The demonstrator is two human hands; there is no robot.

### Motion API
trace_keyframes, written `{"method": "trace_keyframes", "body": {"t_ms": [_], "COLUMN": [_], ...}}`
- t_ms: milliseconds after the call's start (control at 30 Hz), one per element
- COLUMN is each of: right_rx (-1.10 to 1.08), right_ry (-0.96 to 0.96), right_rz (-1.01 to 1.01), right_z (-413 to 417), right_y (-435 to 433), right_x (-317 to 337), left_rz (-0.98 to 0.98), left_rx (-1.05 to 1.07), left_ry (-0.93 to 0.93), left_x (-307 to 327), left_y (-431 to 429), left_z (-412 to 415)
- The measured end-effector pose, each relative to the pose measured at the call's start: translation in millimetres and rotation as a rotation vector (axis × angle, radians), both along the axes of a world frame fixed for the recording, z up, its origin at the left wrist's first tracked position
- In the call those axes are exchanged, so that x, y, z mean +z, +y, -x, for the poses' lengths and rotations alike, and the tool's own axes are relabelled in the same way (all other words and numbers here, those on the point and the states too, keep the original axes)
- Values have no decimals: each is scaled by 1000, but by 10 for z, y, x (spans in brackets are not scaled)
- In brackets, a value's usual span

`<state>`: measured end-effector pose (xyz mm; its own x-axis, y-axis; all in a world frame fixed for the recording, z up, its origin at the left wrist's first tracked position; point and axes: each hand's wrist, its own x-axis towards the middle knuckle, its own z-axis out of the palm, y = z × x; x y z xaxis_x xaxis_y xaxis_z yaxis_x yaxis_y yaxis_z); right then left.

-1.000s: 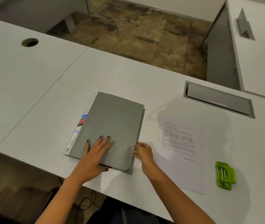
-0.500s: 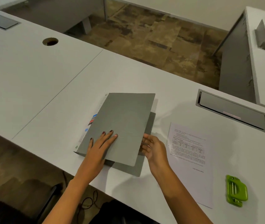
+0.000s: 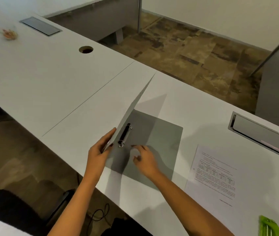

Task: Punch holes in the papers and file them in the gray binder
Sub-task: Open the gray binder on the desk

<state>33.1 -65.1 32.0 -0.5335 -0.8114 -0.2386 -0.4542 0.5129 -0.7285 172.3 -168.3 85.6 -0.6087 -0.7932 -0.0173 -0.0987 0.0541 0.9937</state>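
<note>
The gray binder (image 3: 159, 142) lies on the white desk near its front edge. Its front cover (image 3: 132, 106) stands almost upright, seen edge-on. My left hand (image 3: 99, 152) grips the cover's near corner and holds it up. Inside, the black ring mechanism (image 3: 124, 135) with two metal rings shows beside the spine. My right hand (image 3: 144, 159) hovers over the inner back cover, fingers loosely curled, holding nothing. A printed paper sheet (image 3: 215, 174) lies flat to the binder's right. The green hole punch (image 3: 269, 227) sits at the bottom right corner, partly cut off.
A recessed cable tray (image 3: 261, 135) is set into the desk behind the paper. A round cable hole (image 3: 85, 49) and a second flap (image 3: 41, 26) are on the left desk section, with a small blurred object (image 3: 9, 34) far left. A black chair (image 3: 16, 205) is below.
The binder's front cover has swung up from slightly lifted to nearly upright. My left hand moved from resting on top to gripping its edge. My right hand let go and moved inside. The view shifted left.
</note>
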Motion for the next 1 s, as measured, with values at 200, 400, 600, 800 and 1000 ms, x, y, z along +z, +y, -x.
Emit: {"method": "trace_keyframes", "body": {"t_ms": [200, 400, 600, 800, 1000], "right_rx": [223, 317, 331, 341, 359], "right_ry": [227, 344, 368, 363, 372], "right_rz": [-152, -267, -237, -210, -217], "right_z": [-31, 55, 144, 184, 216], "right_y": [-25, 38, 71, 85, 90], "right_x": [-339, -479, -561, -586, -594], "left_rz": [-187, -206, -58, 379, 720], "left_rx": [243, 528, 826, 868, 348], "left_ry": [57, 72, -124, -662, -969], "left_x": [46, -65, -311, -601, -913], "left_y": [-97, -410, -700, -751, -757], "left_z": [-40, -79, -72, -3, 36]}}
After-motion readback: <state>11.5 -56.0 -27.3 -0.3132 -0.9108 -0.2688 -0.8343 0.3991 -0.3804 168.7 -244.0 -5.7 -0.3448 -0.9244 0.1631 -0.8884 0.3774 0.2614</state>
